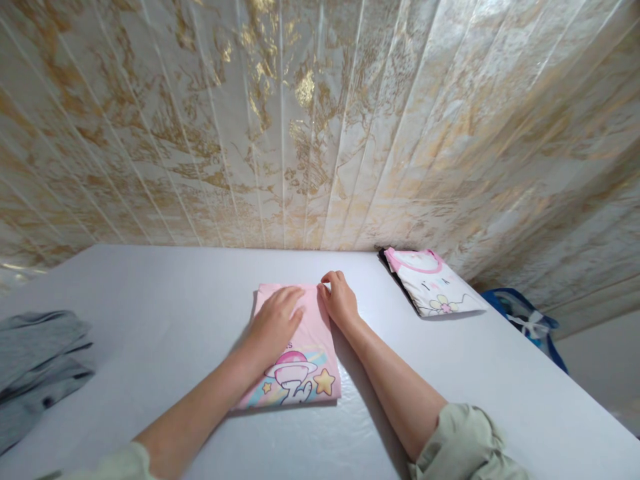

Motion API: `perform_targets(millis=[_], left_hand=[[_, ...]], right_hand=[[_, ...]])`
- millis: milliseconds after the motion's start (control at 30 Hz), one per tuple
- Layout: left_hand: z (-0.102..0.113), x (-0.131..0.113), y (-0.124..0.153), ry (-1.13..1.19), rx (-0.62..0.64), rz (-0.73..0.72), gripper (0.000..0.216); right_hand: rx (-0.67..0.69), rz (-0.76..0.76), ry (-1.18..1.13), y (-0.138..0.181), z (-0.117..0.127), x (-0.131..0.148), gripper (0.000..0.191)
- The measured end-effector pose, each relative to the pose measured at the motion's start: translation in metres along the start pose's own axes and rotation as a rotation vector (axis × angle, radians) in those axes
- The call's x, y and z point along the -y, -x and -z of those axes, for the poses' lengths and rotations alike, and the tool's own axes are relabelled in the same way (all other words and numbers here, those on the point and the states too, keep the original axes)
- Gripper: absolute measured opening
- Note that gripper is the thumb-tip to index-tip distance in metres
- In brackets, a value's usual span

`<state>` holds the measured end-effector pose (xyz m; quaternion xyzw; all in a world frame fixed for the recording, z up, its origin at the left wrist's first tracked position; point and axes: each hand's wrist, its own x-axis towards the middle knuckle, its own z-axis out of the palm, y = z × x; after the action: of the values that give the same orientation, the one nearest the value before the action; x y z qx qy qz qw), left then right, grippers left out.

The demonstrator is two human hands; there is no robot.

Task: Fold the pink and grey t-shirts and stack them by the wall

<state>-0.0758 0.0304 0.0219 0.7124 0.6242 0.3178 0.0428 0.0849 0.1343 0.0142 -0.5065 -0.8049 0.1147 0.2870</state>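
Lying folded, the pink shirt [311,337] is apparently needing only tidying, left hand [276,320] spread, right hand [341,300] curled, grip unclear.

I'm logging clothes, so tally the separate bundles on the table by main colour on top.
Pink folded garment: 1
White folded garment with pink neckline: 1
Grey bundle, partly out of frame: 1
Total: 3
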Motion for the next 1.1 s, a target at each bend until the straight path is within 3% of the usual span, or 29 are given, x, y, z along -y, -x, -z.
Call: perform_targets(millis=[100,233,433,767,967,1100], left_hand=[[-0.016,-0.008,0.01,-0.156,0.142,0.002,0.05],[-0.022,0.006,0.014,-0.283,0.22,0.057,0.055],[-0.009,0.026,0.003,-0.315,0.217,0.197,0.057],[-0.006,0.038,-0.002,-0.261,0.219,0.309,0.057],[0.005,0.061,-0.019,-0.159,0.209,0.341,0.053],[0.027,0.076,-0.042,-0.139,0.271,0.305,0.049]], right_hand=[[-0.004,0.163,0.045,0.007,0.005,0.011,0.019],[0.215,0.384,0.025,0.018,0.0,0.019,0.032],[0.373,0.262,0.086,0.023,-0.01,0.012,0.049],[0.335,0.102,0.154,0.014,-0.013,0.007,0.058],[0.324,0.053,0.12,-0.002,-0.001,-0.003,0.052],[0.439,0.078,0.179,-0.021,0.016,-0.005,0.041]])
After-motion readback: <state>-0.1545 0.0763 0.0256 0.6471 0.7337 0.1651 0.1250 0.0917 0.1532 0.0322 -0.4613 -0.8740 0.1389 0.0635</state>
